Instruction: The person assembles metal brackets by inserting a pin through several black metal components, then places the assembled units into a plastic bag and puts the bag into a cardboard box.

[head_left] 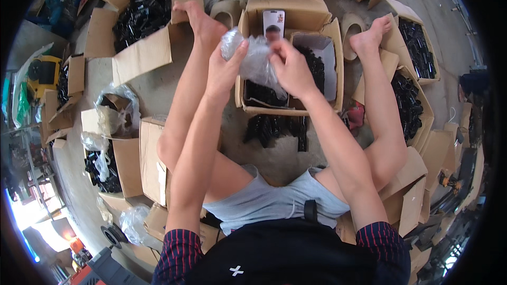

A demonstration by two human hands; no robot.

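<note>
A crumpled clear plastic bag (255,62) is stretched between my two hands, above an open cardboard box (293,110). My left hand (226,69) grips the bag's left end, thumb pressed on top. At the other side, my right hand (293,72) pinches the bag's upper right edge. Inside the box stands a smaller light grey bin (329,76), with small black parts (315,67) beside its wall. More black pieces show under the bag, which partly hides them. A white rectangular card or phone (273,21) leans at the box's far side.
Black parts (268,129) lie on the floor between my legs. Open cartons of black pieces stand around me: far left (145,18), right (409,103) and far right (420,47). Two clogs (226,13) flank the box. A plastic-draped carton (127,153) sits at my left.
</note>
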